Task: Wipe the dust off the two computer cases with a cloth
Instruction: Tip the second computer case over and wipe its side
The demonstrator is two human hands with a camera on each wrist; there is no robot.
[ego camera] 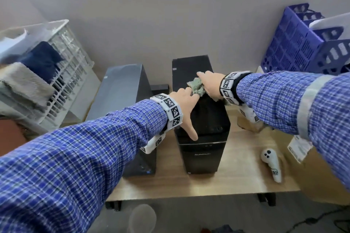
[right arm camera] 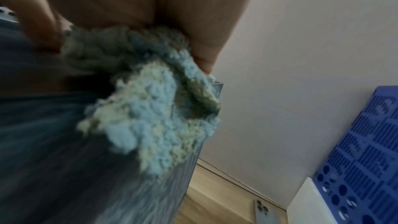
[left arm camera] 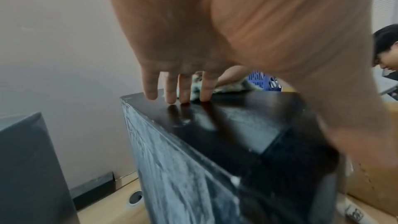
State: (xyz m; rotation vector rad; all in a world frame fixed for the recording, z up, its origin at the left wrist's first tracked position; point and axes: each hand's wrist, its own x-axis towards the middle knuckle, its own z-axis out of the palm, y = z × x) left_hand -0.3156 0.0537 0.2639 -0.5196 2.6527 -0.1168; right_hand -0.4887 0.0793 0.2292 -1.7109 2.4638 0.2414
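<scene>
Bracing the right-hand case [ego camera: 203,117] with a spread left hand [ego camera: 186,107], the right hand [ego camera: 209,85] clutching the cloth [ego camera: 197,88] should press in long overlapping strokes.

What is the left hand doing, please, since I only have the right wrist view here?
Observer: The left hand rests on top of the right-hand computer case, with its fingers straight.
Operator: Where on that case is the cloth?
Observer: The cloth is bunched in the right hand on the top, just beyond the left fingertips.
Operator: Where is the other case?
Observer: The left-hand computer case stands beside it on the table, with neither hand on it.
</scene>
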